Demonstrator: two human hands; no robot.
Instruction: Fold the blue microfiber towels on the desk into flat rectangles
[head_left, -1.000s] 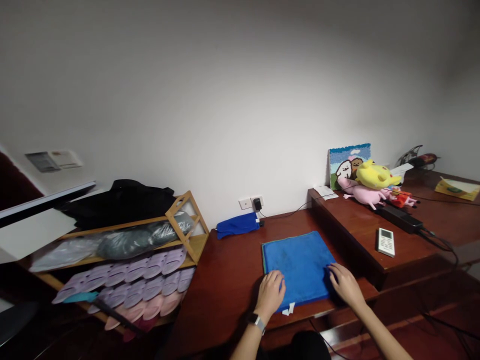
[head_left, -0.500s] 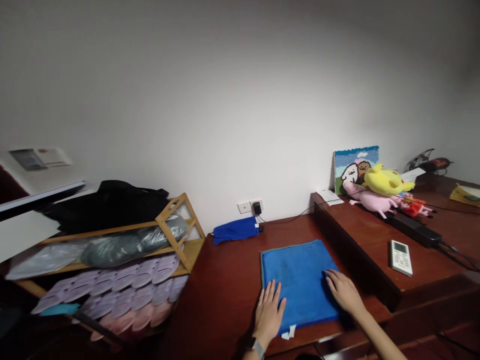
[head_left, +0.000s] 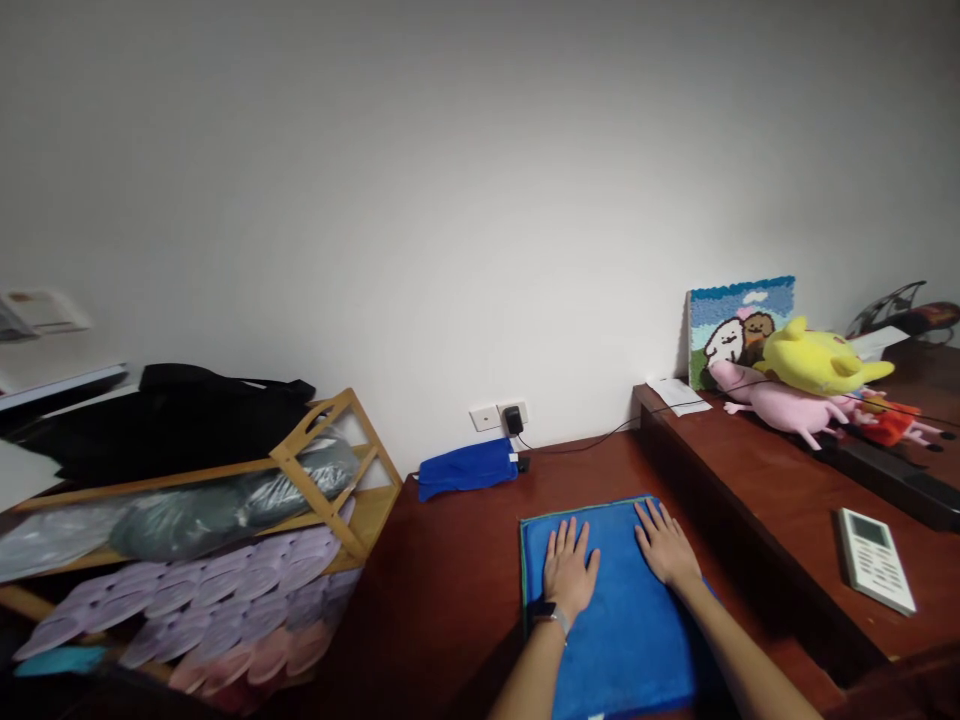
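Observation:
A blue cloth [head_left: 622, 610] lies spread flat on the brown wooden desk [head_left: 442, 580]. My left hand [head_left: 570, 568] rests palm down on its upper left part, fingers stretched out, with a watch on the wrist. Near the cloth's upper right corner, my right hand [head_left: 667, 545] also lies flat with its fingers apart. Farther back, against the wall, is a second, folded blue cloth [head_left: 466, 468], which neither hand touches.
A raised desk section at right holds a white remote control [head_left: 876, 560], plush toys [head_left: 817, 362] and a dog picture [head_left: 739, 325]. A black plug [head_left: 513, 420] sits in the wall socket. At left stands a wooden rack [head_left: 386, 505] with purple slippers [head_left: 195, 590] and a black bag [head_left: 180, 420].
Both hands have slid farther up the blue cloth, away from me, staying flat. The left hand has moved from its left edge onto it. The view has shifted closer.

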